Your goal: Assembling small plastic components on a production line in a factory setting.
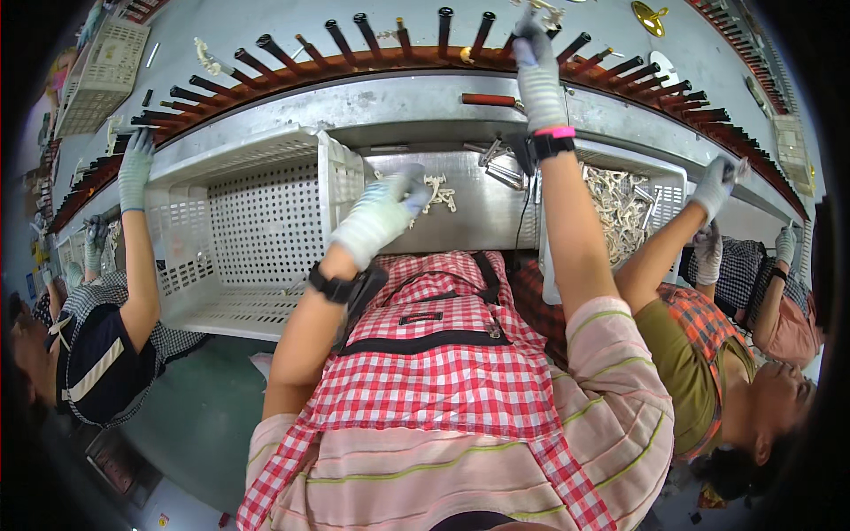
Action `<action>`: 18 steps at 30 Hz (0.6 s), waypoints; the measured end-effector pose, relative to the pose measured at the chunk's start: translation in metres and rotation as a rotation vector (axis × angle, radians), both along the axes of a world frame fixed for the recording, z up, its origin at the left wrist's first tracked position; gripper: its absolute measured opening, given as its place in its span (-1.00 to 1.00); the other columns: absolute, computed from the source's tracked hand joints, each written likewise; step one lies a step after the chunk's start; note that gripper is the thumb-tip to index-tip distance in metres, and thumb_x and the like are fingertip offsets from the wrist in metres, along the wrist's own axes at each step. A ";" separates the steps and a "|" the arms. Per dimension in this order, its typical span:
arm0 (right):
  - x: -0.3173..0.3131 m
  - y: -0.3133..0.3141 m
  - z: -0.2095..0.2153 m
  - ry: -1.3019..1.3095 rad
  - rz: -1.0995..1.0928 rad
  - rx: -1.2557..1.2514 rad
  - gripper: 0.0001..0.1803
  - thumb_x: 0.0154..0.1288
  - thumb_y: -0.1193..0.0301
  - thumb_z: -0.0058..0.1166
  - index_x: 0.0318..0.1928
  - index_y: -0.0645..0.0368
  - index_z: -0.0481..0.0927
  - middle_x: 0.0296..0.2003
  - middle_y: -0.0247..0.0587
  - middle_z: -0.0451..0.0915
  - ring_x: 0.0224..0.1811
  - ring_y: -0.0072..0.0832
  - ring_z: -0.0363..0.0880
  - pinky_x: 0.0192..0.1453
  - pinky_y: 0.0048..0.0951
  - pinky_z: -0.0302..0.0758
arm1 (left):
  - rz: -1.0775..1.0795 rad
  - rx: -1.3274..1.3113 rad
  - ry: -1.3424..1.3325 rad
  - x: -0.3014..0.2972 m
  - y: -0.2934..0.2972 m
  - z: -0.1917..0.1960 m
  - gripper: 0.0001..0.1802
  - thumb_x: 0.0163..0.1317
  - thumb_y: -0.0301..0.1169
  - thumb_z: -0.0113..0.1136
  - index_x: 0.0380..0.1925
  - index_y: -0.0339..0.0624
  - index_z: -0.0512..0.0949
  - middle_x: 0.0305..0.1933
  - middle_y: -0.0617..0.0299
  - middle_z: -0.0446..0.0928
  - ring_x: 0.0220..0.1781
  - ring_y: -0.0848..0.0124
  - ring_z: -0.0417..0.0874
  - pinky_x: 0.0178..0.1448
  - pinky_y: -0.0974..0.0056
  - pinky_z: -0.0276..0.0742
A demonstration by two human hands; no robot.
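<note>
1. A small pale metal part (pixel 540 12) is gripped by the gloved right hand (pixel 537 62) at the curved rack of dark pegs (pixel 372 40); most pegs look bare.
2. A cluster of pale metal parts (pixel 438 190) on the grey metal desk (pixel 478 212) is touched by the half-closed left hand (pixel 381 212).
3. The white perforated plastic crate (pixel 243 234) shows nothing inside; the tray at right (pixel 668 177) is filled with pale parts.

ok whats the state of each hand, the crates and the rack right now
left hand: gloved, closed on a pale metal part
right hand: gloved, raised to the rack of rods, pinching a small part
white crate: looks empty
right crate: filled with pale metal parts
</note>
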State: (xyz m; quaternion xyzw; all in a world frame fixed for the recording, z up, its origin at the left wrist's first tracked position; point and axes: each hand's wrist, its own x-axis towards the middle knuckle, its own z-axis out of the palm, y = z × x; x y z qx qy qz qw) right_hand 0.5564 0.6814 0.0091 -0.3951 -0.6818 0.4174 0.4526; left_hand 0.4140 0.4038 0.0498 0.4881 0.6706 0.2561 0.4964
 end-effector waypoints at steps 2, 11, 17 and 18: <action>0.002 -0.049 -0.005 0.162 -0.037 -0.020 -0.52 0.30 0.37 -0.06 0.15 0.39 0.28 0.05 0.01 0.46 0.10 -0.32 0.42 0.24 -0.41 0.26 | -0.189 -0.081 0.218 0.014 0.019 -0.035 -0.51 0.20 -0.31 0.04 0.13 -0.24 0.33 -0.08 -0.15 0.53 0.00 0.02 0.55 0.05 0.11 0.44; 0.111 -0.174 -0.124 -0.718 -0.148 -0.142 -0.79 0.20 0.44 -0.04 -0.17 0.21 0.55 -0.21 0.05 0.55 -0.14 -0.07 0.53 -0.04 -0.23 0.45 | 0.057 -0.350 0.776 0.006 0.029 -0.182 -0.72 0.19 -0.47 -0.08 -0.14 -0.21 0.55 -0.19 -0.01 0.60 -0.16 0.09 0.64 -0.18 0.07 0.56; 0.083 -0.154 -0.118 -0.733 -0.309 -0.188 -0.68 0.13 0.31 0.09 -0.15 0.24 0.52 -0.19 0.08 0.53 -0.13 -0.06 0.52 -0.03 -0.18 0.44 | -0.197 -0.446 0.815 -0.008 0.022 -0.179 -0.72 0.20 -0.44 -0.05 -0.12 -0.22 0.55 -0.09 -0.01 0.57 -0.08 0.12 0.63 -0.08 0.12 0.57; 0.070 -0.151 -0.109 -0.736 -0.306 -0.195 -0.68 0.13 0.31 0.09 -0.15 0.24 0.52 -0.19 0.08 0.53 -0.13 -0.06 0.52 -0.03 -0.18 0.44 | -0.220 -0.501 0.755 -0.011 0.020 -0.178 -0.71 0.20 -0.45 -0.05 -0.12 -0.22 0.56 -0.06 -0.01 0.56 -0.06 0.12 0.63 -0.07 0.13 0.57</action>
